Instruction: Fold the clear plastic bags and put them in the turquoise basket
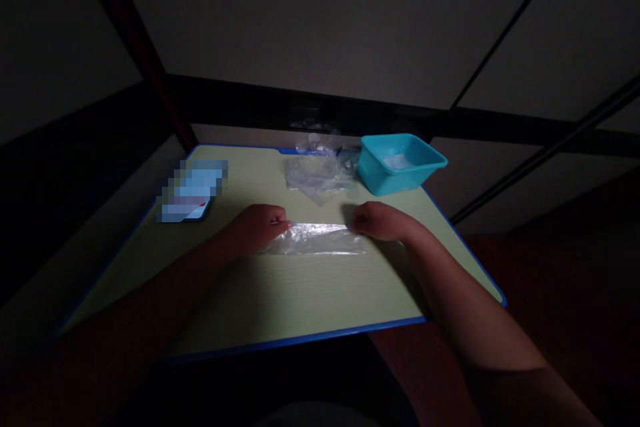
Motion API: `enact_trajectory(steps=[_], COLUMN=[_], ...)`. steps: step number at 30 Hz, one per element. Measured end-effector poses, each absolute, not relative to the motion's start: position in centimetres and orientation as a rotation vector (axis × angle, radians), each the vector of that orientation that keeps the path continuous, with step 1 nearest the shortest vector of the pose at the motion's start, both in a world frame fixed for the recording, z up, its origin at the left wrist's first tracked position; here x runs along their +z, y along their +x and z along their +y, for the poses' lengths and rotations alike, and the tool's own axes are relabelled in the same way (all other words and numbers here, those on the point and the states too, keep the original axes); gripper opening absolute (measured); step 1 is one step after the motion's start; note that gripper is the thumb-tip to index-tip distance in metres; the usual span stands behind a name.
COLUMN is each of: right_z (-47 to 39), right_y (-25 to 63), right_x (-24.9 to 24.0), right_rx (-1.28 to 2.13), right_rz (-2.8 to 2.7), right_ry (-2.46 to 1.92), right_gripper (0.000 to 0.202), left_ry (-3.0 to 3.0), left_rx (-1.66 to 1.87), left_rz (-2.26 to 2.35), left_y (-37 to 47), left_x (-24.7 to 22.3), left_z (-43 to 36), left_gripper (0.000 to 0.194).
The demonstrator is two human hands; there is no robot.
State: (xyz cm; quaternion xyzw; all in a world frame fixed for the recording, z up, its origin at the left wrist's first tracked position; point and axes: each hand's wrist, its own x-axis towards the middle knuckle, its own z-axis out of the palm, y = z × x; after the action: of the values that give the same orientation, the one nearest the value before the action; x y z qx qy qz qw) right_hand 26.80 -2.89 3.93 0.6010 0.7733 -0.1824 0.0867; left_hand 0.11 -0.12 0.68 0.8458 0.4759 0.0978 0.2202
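Apparently stretching clear plastic (320, 240) flat over mid-table (310, 300).
Pinched along its far edge by closed fingers of left hand (260, 223) and right hand (380, 220); probably calls next for even tension.

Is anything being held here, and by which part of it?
Yes, clear plastic: the left grip pinches its far edge towards the left end, the right grip towards the right end.

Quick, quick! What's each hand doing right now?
Left hand: closed, holding the left end of a clear, shiny, oblong plastic film.
Right hand: closed, holding the same film's right end.
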Motion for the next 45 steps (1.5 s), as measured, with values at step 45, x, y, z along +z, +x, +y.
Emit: enact_trajectory(steps=[45], right_z=[-4.3], right_y=[23.0], right_x=[1.9], right_rx=[-0.207], right_rz=[2.391], right_ry=[1.919], right_gripper=[0.032], left_ry=[2.807], left_rx=[0.160], left_rz=[0.209], left_y=[4.1], left_x=[0.1], left_z=[-9.6], left_gripper=[0.088])
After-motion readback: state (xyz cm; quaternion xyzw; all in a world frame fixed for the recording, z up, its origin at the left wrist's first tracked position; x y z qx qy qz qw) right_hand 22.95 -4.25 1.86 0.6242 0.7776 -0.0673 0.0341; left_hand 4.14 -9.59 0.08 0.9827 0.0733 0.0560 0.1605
